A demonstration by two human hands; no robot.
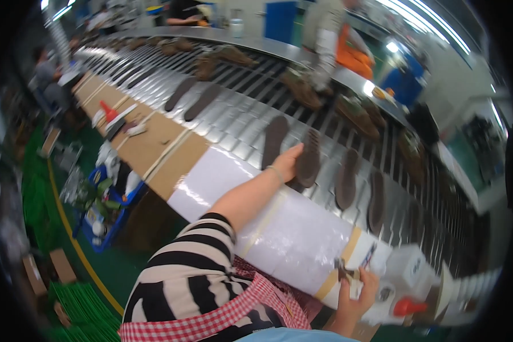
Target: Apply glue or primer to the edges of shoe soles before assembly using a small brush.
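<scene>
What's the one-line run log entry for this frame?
left hand: on dark sole, conveyor | right hand: holds small brush, by white container | more soles on belt

Hidden and blurred parts

The left hand [288, 161] covers part of a dark shoe sole [309, 158]; what the right hand [356, 290] grips is too blurred to identify.

Left arm [251, 194] outstretched, right hand [356, 296] clenched
</scene>
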